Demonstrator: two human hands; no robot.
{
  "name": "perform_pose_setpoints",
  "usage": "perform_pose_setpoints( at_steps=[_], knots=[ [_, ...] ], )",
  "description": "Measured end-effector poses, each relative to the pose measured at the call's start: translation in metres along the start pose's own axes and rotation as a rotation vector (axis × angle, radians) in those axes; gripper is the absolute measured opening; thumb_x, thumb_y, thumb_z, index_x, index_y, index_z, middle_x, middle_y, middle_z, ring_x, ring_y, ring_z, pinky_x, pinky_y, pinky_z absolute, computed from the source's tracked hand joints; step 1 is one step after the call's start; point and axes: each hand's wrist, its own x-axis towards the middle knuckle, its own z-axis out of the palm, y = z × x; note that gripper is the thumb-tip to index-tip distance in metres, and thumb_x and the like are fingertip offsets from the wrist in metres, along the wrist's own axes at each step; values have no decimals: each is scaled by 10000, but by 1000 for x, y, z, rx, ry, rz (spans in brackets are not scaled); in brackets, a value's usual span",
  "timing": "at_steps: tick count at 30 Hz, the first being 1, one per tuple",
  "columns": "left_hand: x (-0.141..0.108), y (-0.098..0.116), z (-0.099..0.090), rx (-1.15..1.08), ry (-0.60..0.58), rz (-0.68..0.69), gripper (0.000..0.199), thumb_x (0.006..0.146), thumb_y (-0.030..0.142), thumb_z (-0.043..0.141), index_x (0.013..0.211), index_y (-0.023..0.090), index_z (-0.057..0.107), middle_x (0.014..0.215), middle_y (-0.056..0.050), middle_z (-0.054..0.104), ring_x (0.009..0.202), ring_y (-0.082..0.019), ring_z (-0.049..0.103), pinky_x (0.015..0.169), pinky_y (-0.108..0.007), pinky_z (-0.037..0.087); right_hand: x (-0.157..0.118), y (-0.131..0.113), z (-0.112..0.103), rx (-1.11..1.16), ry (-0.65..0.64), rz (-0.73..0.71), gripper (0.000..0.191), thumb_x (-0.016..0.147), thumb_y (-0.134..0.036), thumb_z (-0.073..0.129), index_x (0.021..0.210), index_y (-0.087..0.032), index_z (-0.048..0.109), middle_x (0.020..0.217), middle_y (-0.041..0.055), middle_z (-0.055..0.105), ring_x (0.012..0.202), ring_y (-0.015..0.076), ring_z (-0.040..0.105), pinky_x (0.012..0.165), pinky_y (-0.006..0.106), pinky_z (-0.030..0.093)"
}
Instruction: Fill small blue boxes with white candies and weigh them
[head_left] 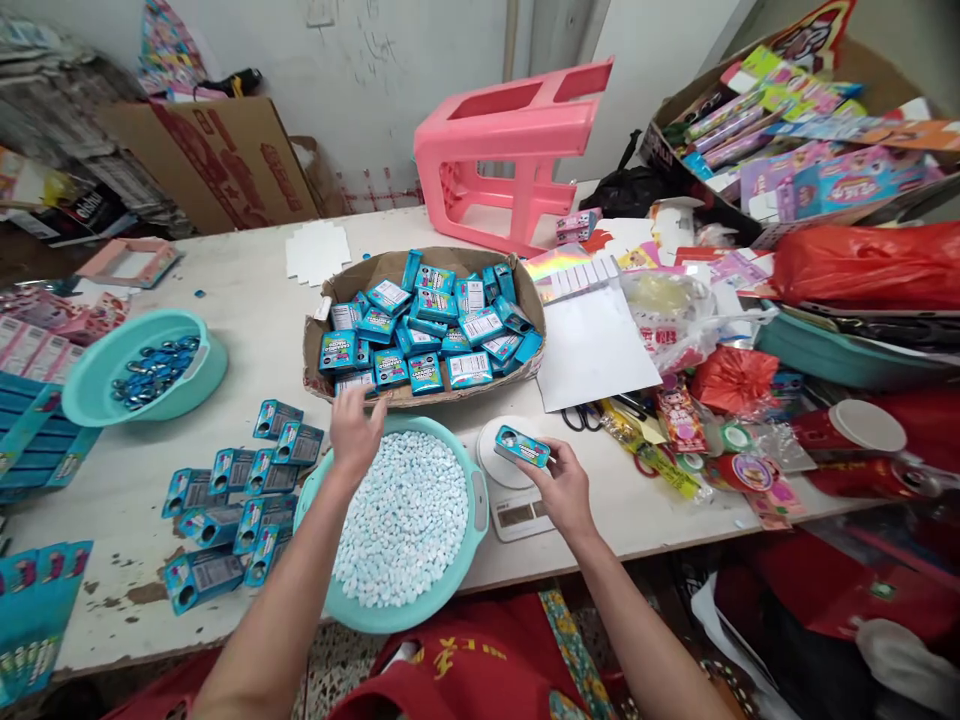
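Observation:
A small blue box (pixel 523 447) is pinched in my right hand (pixel 568 487), over the white scale (pixel 517 512). My left hand (pixel 356 432) hangs at the back left rim of the turquoise basin (pixel 477 520), which holds many small white candies (pixel 401 520). Its fingers point toward the cardboard tray (pixel 420 402); whether they hold anything is too unclear to tell. Blue packets (pixel 425 373) are heaped in that tray. Several blue boxes with round openings (pixel 202 580) stand and lie left of the basin.
A second turquoise bowl (pixel 202 372) with small shiny blue pieces is at the left. Flat blue cartons (pixel 45 610) lie at the near left. Behind the tray a pink stool (pixel 510 130) rests on its side. Scissors (pixel 581 418), wrappers and a red cup (pixel 847 428) crowd the right.

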Motion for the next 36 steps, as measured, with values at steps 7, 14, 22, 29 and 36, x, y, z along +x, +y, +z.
perform_pose_setpoints(
  at_steps=[7,14,22,29,36],
  knots=[
    [136,18,82,144,-264,-29,528,812,341,540,1302,171,443,1245,-150,498,1171,-304,451,957,-409,375,25,43,-10,-89,-29,2,459,696,-400,712,1064,-189,540,1057,71,601,1005,253,587,932,451,455],
    [198,71,135,291,-320,-18,750,738,473,621,1384,240,322,1465,-191,242,1310,-404,250,982,-548,279,9,32,-39,-321,25,-52,576,764,-397,653,1276,-230,449,1333,109,448,1276,286,406,1042,479,377],
    [189,87,125,346,-426,201,474,713,199,627,1174,142,534,1234,-230,482,1193,-388,395,942,-516,302,3,21,-58,-320,-3,-54,343,790,-393,632,1092,-234,591,1253,118,497,1193,287,476,957,510,450],
    [135,81,49,35,-387,97,400,770,297,558,1150,170,555,1034,-122,627,974,-302,571,832,-394,416,-9,-14,-45,-290,-12,-188,274,826,-346,611,1078,-242,593,1221,108,529,1159,276,493,943,497,451],
    [4,75,-44,-1079,-433,-341,404,623,303,747,985,170,627,925,-45,668,865,-197,607,793,-308,471,-28,-50,-6,-179,-148,-294,284,842,-309,612,1116,-240,587,1136,86,592,1098,252,539,916,437,474]
  ],
)
